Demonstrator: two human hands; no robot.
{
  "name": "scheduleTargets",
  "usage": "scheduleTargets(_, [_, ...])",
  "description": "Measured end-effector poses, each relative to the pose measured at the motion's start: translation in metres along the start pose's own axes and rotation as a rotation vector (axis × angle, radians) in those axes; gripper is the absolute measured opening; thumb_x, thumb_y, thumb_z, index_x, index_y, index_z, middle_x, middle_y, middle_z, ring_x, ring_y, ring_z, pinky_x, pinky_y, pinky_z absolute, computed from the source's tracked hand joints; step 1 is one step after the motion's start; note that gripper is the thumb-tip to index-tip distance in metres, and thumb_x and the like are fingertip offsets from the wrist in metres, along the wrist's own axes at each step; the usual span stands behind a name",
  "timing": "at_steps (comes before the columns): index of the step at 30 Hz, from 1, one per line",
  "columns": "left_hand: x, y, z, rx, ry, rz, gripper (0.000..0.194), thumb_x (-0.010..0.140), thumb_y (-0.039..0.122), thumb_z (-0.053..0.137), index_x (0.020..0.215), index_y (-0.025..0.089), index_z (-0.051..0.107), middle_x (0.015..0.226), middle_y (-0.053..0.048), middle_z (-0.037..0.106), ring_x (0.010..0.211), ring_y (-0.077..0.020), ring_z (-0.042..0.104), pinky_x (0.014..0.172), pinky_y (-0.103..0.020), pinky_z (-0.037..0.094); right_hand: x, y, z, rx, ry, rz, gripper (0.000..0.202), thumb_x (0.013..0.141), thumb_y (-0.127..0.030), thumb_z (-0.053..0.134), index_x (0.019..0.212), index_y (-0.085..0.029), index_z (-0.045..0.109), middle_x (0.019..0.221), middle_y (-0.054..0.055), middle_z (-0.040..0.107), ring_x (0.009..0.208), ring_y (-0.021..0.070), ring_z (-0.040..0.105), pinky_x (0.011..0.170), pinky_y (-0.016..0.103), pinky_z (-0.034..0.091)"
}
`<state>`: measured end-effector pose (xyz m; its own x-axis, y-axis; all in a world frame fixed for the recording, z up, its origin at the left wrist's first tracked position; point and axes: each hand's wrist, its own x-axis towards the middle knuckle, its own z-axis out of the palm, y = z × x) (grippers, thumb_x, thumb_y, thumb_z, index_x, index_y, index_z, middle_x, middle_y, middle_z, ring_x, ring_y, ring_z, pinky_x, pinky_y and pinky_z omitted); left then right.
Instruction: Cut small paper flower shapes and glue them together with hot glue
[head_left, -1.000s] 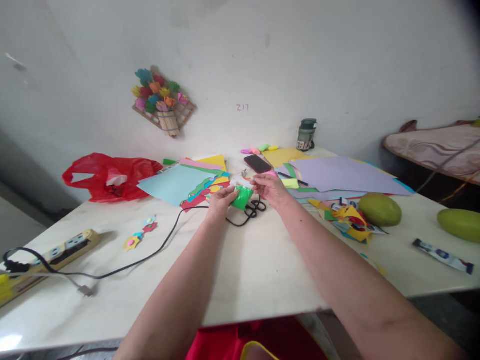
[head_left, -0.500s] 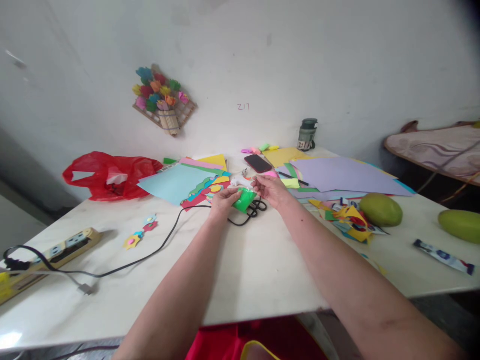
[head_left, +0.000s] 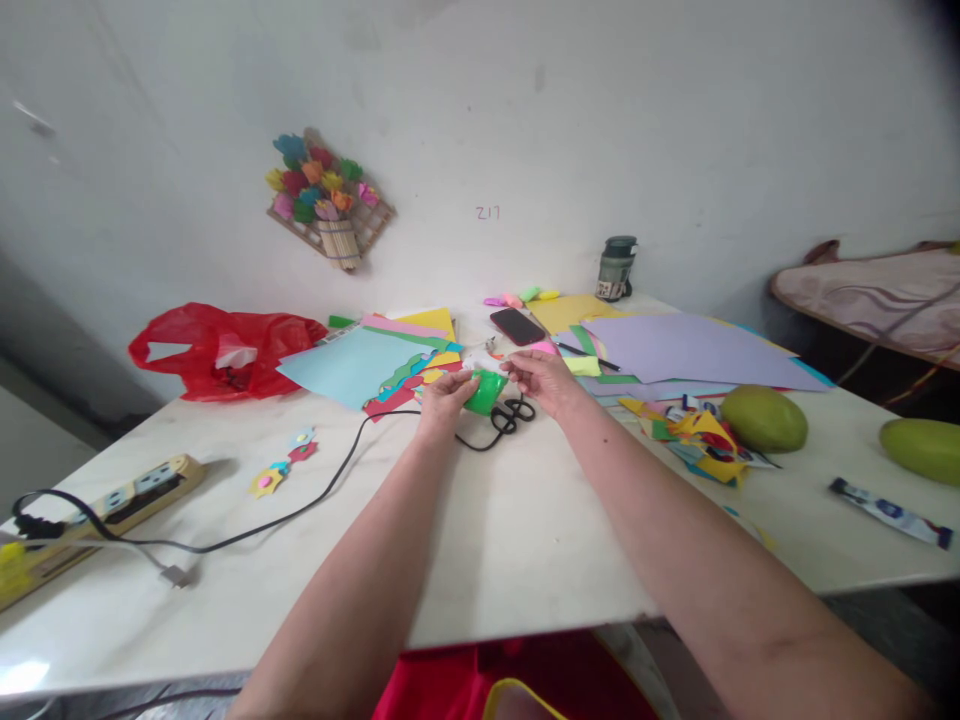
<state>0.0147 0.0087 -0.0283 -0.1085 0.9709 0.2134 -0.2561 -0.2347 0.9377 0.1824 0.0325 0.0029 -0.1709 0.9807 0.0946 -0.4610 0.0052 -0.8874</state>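
My left hand pinches a small shiny green plastic piece, thumb on its left side, and holds it above the table. Just right of that piece is my right hand, its thumb and fingertips closed together; what they hold, if anything, is too small to make out. Behind the green piece lies a white device, mostly hidden by it. A black cord lies looped below my fingers. Paper flowers in yellow, red and blue lie at the left.
Coloured paper sheets and a red plastic bag are at left, a power strip nearer. A phone, purple paper and a bottle stand or lie behind. Paper scraps, green fruit and a tube are at right.
The green piece has tilted slightly in my left hand, its lower edge lifting a little. My right hand stays close beside it, fingertips still together.
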Motion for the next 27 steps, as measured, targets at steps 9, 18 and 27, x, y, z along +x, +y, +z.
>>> scheduleTargets(9, [0.001, -0.002, 0.0, -0.042, -0.038, 0.016, 0.037, 0.053, 0.035, 0.081, 0.078, 0.014, 0.064, 0.072, -0.004, 0.069, 0.062, -0.0139, 0.062, 0.063, -0.026, 0.047, -0.005, 0.001, 0.011, -0.136, 0.117, 0.014, 0.008, 0.07, -0.009, 0.067, 0.067, -0.013, 0.061, 0.066, 0.003, 0.069, 0.041, 0.006, 0.053, 0.033, 0.015, 0.039])
scheduleTargets(18, [-0.001, 0.001, 0.0, -0.038, -0.086, -0.022, 0.033, 0.056, 0.034, 0.079, 0.077, 0.013, 0.066, 0.067, -0.002, 0.067, 0.058, -0.0114, 0.059, 0.059, -0.023, 0.045, -0.008, 0.005, 0.016, -0.16, 0.079, 0.037, 0.015, 0.07, -0.008, 0.071, 0.067, -0.013, 0.058, 0.053, 0.0, 0.063, 0.046, 0.0109, 0.063, 0.042, 0.018, 0.052])
scheduleTargets(27, [-0.003, 0.004, 0.002, -0.065, -0.05, -0.045, 0.031, 0.051, 0.031, 0.081, 0.071, 0.013, 0.065, 0.063, -0.001, 0.065, 0.055, -0.0117, 0.058, 0.057, -0.025, 0.046, -0.011, 0.004, 0.02, -0.15, 0.052, 0.021, 0.016, 0.07, -0.006, 0.071, 0.065, -0.014, 0.057, 0.05, -0.001, 0.061, 0.045, 0.0112, 0.063, 0.043, 0.018, 0.054])
